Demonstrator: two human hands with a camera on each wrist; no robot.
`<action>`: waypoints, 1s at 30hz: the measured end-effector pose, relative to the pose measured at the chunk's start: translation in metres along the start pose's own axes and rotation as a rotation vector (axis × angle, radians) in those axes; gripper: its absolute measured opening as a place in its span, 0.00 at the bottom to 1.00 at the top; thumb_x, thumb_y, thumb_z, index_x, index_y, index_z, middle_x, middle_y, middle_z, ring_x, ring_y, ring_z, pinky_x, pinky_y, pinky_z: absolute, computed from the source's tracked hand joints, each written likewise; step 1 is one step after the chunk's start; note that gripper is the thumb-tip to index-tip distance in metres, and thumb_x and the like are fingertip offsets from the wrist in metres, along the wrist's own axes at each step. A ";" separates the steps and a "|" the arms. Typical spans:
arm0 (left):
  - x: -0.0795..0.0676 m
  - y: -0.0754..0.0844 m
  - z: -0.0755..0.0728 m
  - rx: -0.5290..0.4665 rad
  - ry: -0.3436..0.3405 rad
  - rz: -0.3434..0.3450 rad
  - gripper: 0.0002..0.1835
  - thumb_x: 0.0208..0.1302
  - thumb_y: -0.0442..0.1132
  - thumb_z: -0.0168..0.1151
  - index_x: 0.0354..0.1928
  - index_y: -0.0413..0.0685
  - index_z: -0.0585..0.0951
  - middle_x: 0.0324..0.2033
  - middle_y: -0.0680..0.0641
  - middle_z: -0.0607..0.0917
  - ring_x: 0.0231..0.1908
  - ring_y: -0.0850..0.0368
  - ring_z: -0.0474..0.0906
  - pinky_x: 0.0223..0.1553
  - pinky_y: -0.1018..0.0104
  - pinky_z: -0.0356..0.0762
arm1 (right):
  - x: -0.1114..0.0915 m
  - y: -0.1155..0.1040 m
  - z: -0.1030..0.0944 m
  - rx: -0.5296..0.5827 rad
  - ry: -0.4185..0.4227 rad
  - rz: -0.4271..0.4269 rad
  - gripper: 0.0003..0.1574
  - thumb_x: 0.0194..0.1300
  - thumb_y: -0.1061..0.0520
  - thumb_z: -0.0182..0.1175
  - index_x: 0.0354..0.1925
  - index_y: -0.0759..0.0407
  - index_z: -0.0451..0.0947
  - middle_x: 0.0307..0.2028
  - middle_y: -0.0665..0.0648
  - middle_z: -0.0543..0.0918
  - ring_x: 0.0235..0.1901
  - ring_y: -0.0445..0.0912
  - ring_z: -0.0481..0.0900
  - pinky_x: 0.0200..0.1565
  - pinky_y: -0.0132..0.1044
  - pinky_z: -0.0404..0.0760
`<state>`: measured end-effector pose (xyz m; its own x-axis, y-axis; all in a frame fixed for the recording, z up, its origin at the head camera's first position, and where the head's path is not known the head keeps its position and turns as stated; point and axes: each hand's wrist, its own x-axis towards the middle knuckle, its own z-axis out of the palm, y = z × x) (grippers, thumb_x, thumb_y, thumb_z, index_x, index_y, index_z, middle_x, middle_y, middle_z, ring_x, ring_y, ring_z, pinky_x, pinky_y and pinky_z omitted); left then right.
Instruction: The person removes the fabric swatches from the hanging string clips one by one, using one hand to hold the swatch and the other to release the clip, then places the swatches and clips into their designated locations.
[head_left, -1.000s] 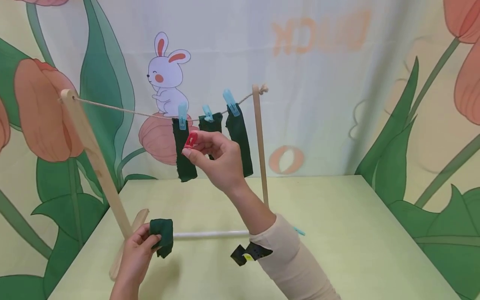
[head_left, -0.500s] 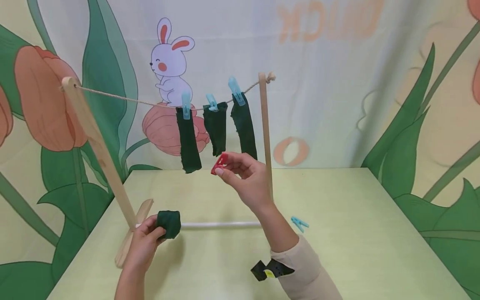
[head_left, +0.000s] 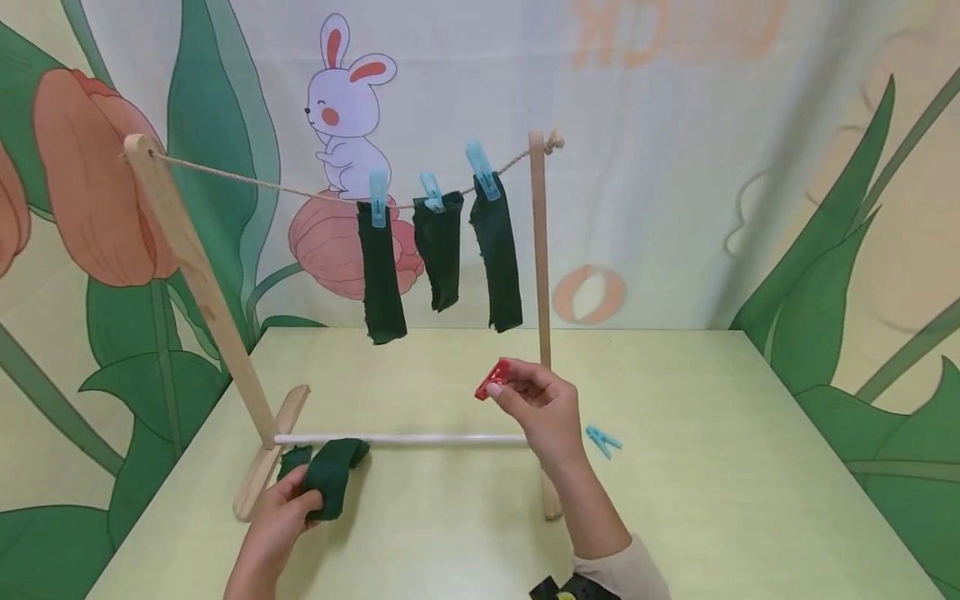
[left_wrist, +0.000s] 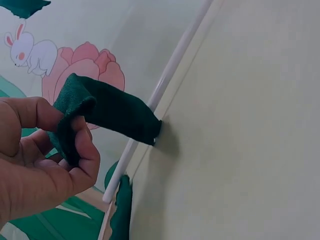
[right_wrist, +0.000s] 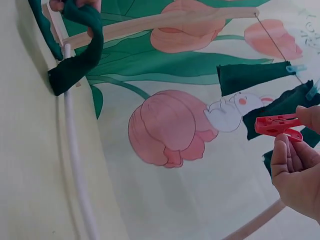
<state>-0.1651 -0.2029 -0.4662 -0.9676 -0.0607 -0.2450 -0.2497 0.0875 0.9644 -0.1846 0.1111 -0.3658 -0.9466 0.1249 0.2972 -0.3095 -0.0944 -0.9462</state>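
My left hand [head_left: 281, 517] pinches a dark green cloth strip [head_left: 330, 479] low over the table, and its far end droops past the fingers in the left wrist view. Another bit of green cloth [left_wrist: 121, 210] shows by the rack's foot; whether it joins the held strip I cannot tell. Between thumb and fingertips, my right hand [head_left: 543, 408] holds a red clothespin [head_left: 492, 379] in front of the right post. Three green cloth strips [head_left: 381, 283] hang from the rope [head_left: 247, 179], each under a light blue clothespin [head_left: 378, 200].
The rope runs between a left wooden post [head_left: 202, 287] and a right wooden post [head_left: 540, 250]. A white rod [head_left: 442, 439] joins them low down. On the table [head_left: 720, 500], a loose blue clothespin [head_left: 602, 440] lies right of my right hand. A printed curtain [head_left: 660, 167] stands behind.
My right hand has come down and right, away from the hanging strips, still holding the red clothespin. In my left hand the cloth has unfolded into a longer strip. The head view has tilted down.
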 end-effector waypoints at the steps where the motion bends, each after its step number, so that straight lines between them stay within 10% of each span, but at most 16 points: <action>1: -0.002 -0.002 -0.001 0.005 0.001 -0.011 0.25 0.56 0.21 0.45 0.59 0.27 0.65 0.43 0.39 0.75 0.38 0.52 0.72 0.34 0.61 0.74 | -0.002 0.002 -0.003 0.000 0.010 0.013 0.18 0.55 0.63 0.67 0.45 0.67 0.79 0.36 0.62 0.80 0.34 0.50 0.77 0.36 0.33 0.80; 14: -0.016 -0.018 -0.021 -0.009 -0.044 -0.146 0.30 0.60 0.23 0.42 0.66 0.26 0.52 0.61 0.28 0.54 0.53 0.36 0.56 0.38 0.58 0.73 | -0.019 0.031 -0.040 -0.040 0.135 0.159 0.20 0.56 0.63 0.66 0.48 0.67 0.78 0.38 0.59 0.80 0.35 0.47 0.76 0.34 0.28 0.76; 30: -0.019 -0.025 -0.020 0.109 -0.064 -0.214 0.30 0.60 0.23 0.45 0.65 0.23 0.53 0.59 0.23 0.57 0.52 0.33 0.62 0.39 0.53 0.78 | -0.035 0.055 -0.094 -0.058 0.278 0.205 0.20 0.61 0.64 0.62 0.52 0.63 0.75 0.36 0.56 0.80 0.31 0.44 0.79 0.40 0.33 0.79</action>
<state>-0.1393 -0.2241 -0.4840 -0.8918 -0.0262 -0.4517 -0.4483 0.1868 0.8741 -0.1604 0.1940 -0.4401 -0.9252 0.3746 0.0614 -0.1023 -0.0902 -0.9907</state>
